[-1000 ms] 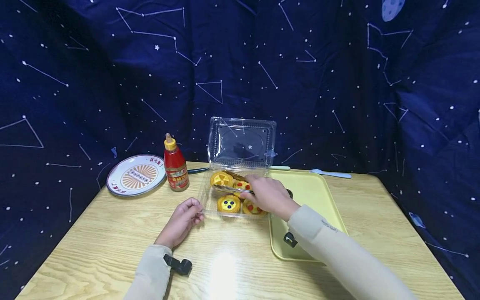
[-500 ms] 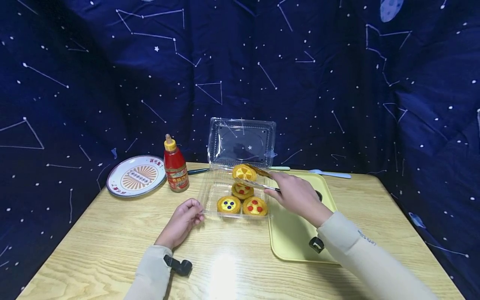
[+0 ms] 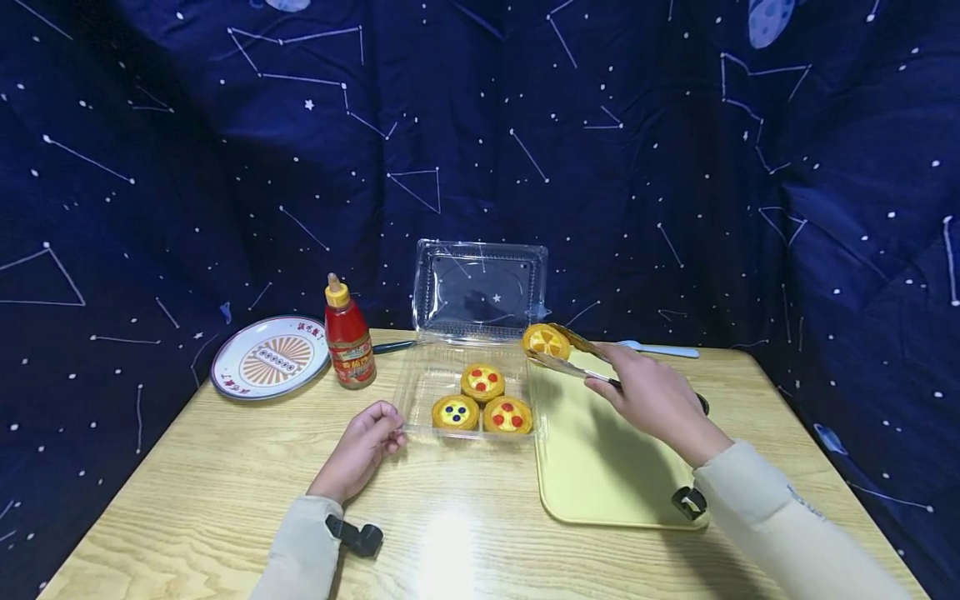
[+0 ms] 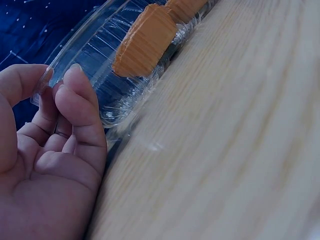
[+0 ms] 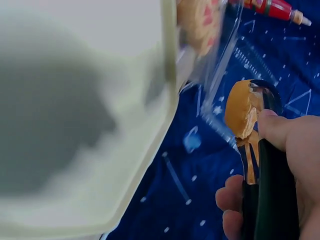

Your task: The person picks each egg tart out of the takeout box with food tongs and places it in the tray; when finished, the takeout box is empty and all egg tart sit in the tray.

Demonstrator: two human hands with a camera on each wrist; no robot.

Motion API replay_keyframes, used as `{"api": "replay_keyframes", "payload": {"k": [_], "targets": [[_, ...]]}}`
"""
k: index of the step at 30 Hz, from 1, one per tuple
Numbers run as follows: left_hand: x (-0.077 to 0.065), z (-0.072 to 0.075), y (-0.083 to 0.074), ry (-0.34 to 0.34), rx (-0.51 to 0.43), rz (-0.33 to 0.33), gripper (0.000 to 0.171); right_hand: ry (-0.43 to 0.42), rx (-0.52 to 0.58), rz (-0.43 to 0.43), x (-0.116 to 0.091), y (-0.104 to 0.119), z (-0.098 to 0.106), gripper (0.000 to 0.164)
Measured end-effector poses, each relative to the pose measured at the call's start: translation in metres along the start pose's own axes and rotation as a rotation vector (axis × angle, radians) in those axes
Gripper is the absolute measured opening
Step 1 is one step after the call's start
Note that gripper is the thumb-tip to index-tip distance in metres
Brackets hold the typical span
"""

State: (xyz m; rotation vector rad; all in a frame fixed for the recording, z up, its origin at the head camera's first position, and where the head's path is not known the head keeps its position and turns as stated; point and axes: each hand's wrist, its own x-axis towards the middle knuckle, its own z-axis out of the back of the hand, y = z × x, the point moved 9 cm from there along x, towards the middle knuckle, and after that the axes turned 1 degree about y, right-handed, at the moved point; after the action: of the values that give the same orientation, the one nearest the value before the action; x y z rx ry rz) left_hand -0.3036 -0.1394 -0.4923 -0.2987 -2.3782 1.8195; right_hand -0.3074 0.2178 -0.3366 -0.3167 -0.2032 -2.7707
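Note:
My left hand (image 3: 363, 446) pinches the near left corner of a clear plastic clamshell container (image 3: 423, 375), and the left wrist view shows thumb and fingertips on its rim. Inside are two tarts with red dots, one red-dotted tart (image 3: 483, 382) behind the other, and a tart with blue dots (image 3: 455, 412). With my right hand (image 3: 660, 400) I grip dark-handled tongs (image 5: 275, 185). Their metal ends clasp a tart with orange wedges (image 3: 546, 340), held up above the far left corner of the yellow tray (image 3: 600, 483).
The container's lid (image 3: 480, 292) stands raised at the back. Left of it are a red sauce bottle (image 3: 351, 354), a patterned plate (image 3: 232, 367) propped at a tilt, and a dark-handled utensil (image 3: 393, 346). A light blue fork (image 3: 667, 351) lies behind the tray.
The tongs have taken the orange-wedge tart from the container's back left and carried it up and right, out over the tray. My left hand has kept its place on the container.

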Motion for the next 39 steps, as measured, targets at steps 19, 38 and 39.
{"api": "replay_keyframes", "payload": {"k": [19, 38, 39], "targets": [[0.0, 0.0, 0.003, -0.018, 0.0, 0.006, 0.006, 0.081, -0.068, -0.06, 0.001, -0.052, -0.047, 0.051], [0.001, 0.002, 0.002, -0.01, 0.008, -0.003, 0.006, 0.138, -0.033, -0.144, 0.004, -0.052, -0.051, 0.065], [0.001, 0.002, 0.002, -0.007, 0.009, -0.004, 0.006, 0.135, -0.033, -0.146, 0.003, -0.052, -0.049, 0.066]]}}
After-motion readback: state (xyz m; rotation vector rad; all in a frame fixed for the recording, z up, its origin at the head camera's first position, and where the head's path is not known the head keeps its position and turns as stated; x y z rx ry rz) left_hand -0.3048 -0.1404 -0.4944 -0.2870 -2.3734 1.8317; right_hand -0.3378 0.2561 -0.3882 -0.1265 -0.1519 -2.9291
